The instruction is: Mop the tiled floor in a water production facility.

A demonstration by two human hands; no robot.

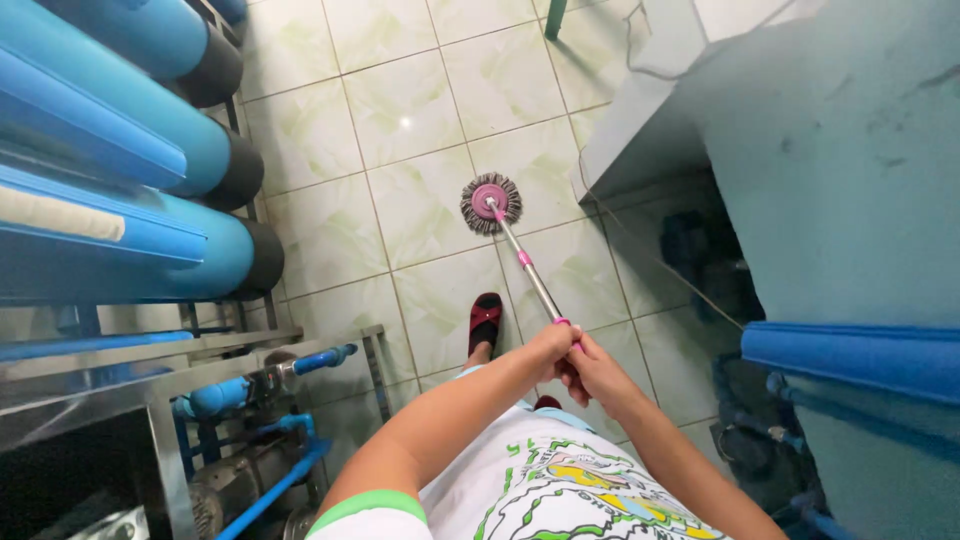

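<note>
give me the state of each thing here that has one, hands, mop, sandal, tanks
left hand: closed around the mop handle
right hand: closed around the mop handle, just below the left
mop handle: tilted, running from the hands down to the floor
mop head: flat on the tiled floor, strands spread in a ring
red sandal: worn on a foot, flat on the floor
blue cylinders: lying level on a metal rack

left arm: bare, reaching forward from lower left, elbow slightly bent | left hand [552, 345]: fingers curled closed, knuckles up | right arm: bare, coming in from lower right | right hand [590, 370]: fist closed, just behind and touching the left | both wrists straight
</note>
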